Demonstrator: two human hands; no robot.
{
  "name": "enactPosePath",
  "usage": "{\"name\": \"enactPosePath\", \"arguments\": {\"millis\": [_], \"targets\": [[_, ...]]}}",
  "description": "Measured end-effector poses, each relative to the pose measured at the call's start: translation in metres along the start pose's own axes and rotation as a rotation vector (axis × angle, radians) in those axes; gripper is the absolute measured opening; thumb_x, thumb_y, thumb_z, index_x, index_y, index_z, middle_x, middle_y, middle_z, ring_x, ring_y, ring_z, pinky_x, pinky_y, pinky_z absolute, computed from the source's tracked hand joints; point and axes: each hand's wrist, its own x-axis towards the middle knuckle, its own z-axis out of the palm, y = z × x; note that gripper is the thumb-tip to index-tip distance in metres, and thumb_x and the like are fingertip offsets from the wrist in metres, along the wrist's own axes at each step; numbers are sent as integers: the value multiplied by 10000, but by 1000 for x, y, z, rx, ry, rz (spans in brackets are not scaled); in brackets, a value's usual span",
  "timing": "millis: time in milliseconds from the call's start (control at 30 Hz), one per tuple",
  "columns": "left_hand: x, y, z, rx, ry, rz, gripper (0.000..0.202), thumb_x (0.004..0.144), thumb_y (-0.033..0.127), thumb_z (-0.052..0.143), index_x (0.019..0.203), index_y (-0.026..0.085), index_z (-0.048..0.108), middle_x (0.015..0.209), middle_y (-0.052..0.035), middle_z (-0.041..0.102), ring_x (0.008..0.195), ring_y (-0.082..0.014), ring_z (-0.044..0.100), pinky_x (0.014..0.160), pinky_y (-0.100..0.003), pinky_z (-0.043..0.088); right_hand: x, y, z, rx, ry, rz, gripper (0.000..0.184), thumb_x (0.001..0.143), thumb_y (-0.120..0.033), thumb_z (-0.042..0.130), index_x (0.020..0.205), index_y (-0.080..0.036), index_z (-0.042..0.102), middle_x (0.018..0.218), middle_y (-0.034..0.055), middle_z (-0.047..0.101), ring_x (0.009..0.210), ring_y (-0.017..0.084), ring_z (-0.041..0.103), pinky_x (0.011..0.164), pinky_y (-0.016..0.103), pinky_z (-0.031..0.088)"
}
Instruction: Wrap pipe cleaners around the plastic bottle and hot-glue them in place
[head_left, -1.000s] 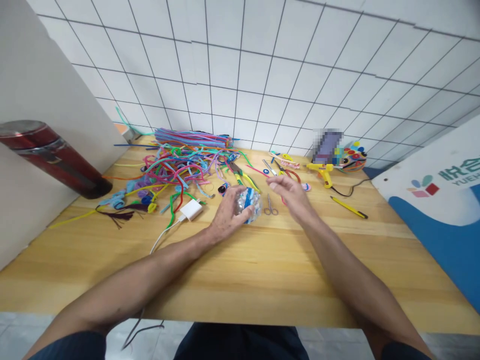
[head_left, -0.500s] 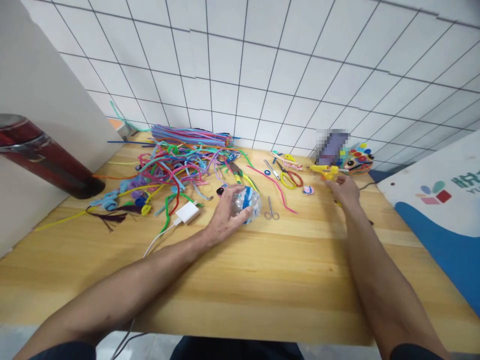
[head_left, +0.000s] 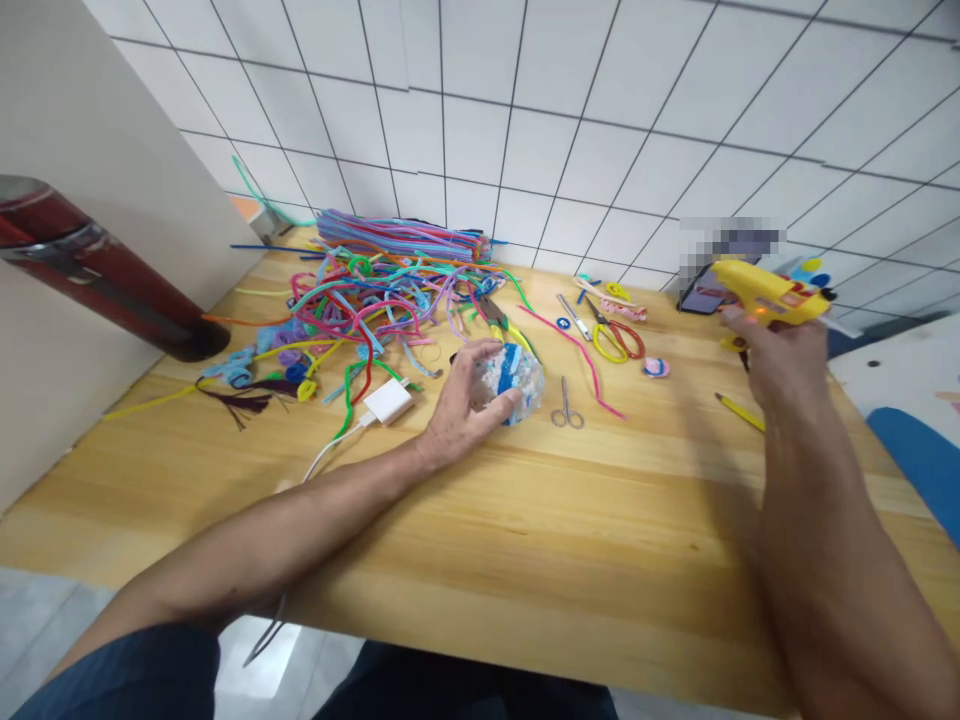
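Glue gun, yellow with a small orange glow on its side, sits in the right hand, raised above the wooden table and near the phone (partly lost in a pixelated patch). The right fingers are closed around the grip, though the hand itself hides how some of them lie.

Near the middle of the table, the left hand holds a clear crinkled ball banded with blue, thumb on the near side and the other fingers curved over the far side, parted just as wide as the ball. Small metal scissors lie just to the right of it, with a pink pipe cleaner stretched out behind them. Pliers lie beyond the ball, and scissors with red and yellow handles lie farther right, near a small pink and blue piece.

Off to the left, a white charger lies in front of a tangled heap of coloured pipe cleaners, and a straight bundle rests behind that heap, near the wall.
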Motion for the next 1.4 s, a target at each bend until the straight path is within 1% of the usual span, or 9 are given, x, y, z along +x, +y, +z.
{"name": "enactPosePath", "arguments": {"millis": [100, 167, 333, 500, 700, 800, 967, 1200, 1400], "targets": [[1, -3, 1, 30, 15, -11, 513, 987, 419, 689, 1412, 237, 468, 1434, -130, 569, 1383, -279, 559, 1215, -489, 452, -27, -40, 13, -71, -178, -23, 175, 906, -396, 811, 1052, -305, 779, 1112, 47, 804, 1032, 304, 746, 852, 442, 599], [1, -5, 1, 43, 33, -20, 520, 982, 415, 693, 1414, 233, 468, 1435, -130, 570, 1384, -281, 559, 1216, -488, 451, -47, -62, 25, -132, -316, -143, 131, 918, -402, 792, 1006, -305, 784, 981, 36, 805, 904, 288, 750, 759, 419, 596], [1, -8, 0, 63, 29, -53, 527, 980, 416, 686, 1421, 233, 465, 1460, -136, 563, 1402, -291, 543, 1226, -501, 432, -84, -91, 54, -140, -482, -443, 138, 912, -343, 768, 1037, -285, 753, 1010, 27, 797, 887, 255, 758, 784, 397, 606], [1, -9, 0, 39, 26, -55, 535, 980, 427, 688, 1424, 232, 463, 1464, -143, 562, 1400, -305, 545, 1218, -504, 439, -94, -83, 72, -149, -496, -609, 155, 926, -266, 730, 1080, -265, 719, 935, 33, 770, 807, 227, 743, 729, 373, 583], [2, -9, 0, 45, 22, -40, 536, 980, 405, 694, 1427, 228, 458, 1457, -153, 564, 1392, -311, 553, 1214, -523, 450, -91, -76, 78, -177, -545, -814, 220, 965, -219, 665, 1173, -270, 714, 967, 59, 781, 848, 245, 733, 781, 408, 571], [2, -10, 0, 52, 25, -48, 535, 979, 411, 690, 1428, 236, 457, 1457, -149, 570, 1394, -314, 552, 1213, -529, 452, -92, -79, 80, -213, -534, -905, 239, 1021, -257, 577, 1216, -249, 715, 970, 72, 779, 842, 252, 713, 769, 417, 538], [3, -10, 0, 49, 23, -39, 529, 975, 402, 682, 1420, 224, 460, 1459, -157, 575, 1400, -323, 551, 1217, -542, 449, -93, -82, 82, -303, -533, -965, 315, 1078, -343, 508, 1340, -329, 682, 968, 58, 772, 859, 265, 702, 779, 425, 501], [4, -11, 0, 46, 11, -45, 527, 981, 414, 678, 1421, 224, 459, 1463, -158, 570, 1398, -318, 550, 1205, -528, 456, -93, -83, 82, -328, -496, -1038, 435, 1088, -414, 480, 1502, -332, 585, 1004, 81, 777, 893, 295, 691, 823, 459, 500], [4, -12, -1, 44, 8, -27, 523, 985, 437, 671, 1419, 228, 467, 1458, -156, 575, 1388, -320, 557, 1197, -535, 460, -94, -79, 83, -349, -464, -1074, 456, 1093, -383, 467, 1538, -321, 550, 1005, 81, 764, 907, 306, 685, 812, 468, 516]]}}
